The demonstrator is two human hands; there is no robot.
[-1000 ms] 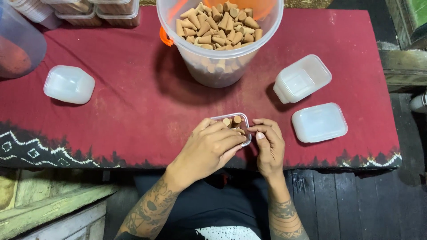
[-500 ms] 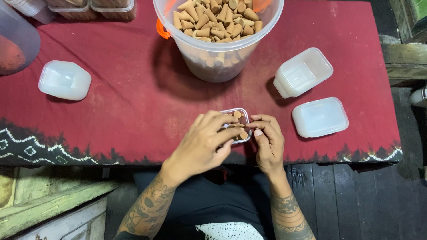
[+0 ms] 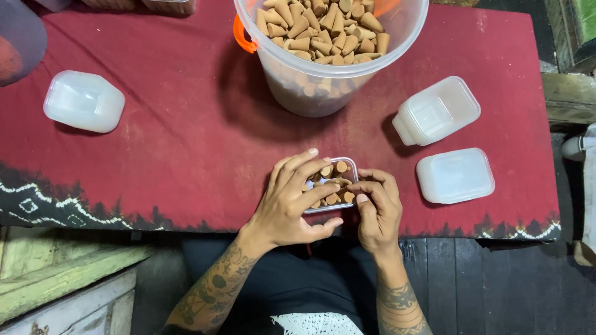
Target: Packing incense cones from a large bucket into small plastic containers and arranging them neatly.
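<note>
A small clear plastic box (image 3: 347, 166) with several tan incense cones (image 3: 340, 167) inside rests on the red cloth near the table's front edge. My left hand (image 3: 292, 201) wraps around the box's left side, fingers lying across its top. My right hand (image 3: 375, 208) holds the box's right side, its fingertips touching the cones. Behind them stands a large clear bucket (image 3: 323, 80) with an orange handle, full of the same tan cones (image 3: 320, 28).
The red patterned cloth (image 3: 186, 142) covers the table. Two empty clear boxes lie at right, one upright (image 3: 436, 110) and one upside down (image 3: 455, 175). Another upturned box (image 3: 84, 101) sits at left. A dark round container (image 3: 18, 37) is at far left.
The view has shifted slightly. My left fingers have spread further over the box while my right fingertips press on the cones; the box stays in the same spot.
</note>
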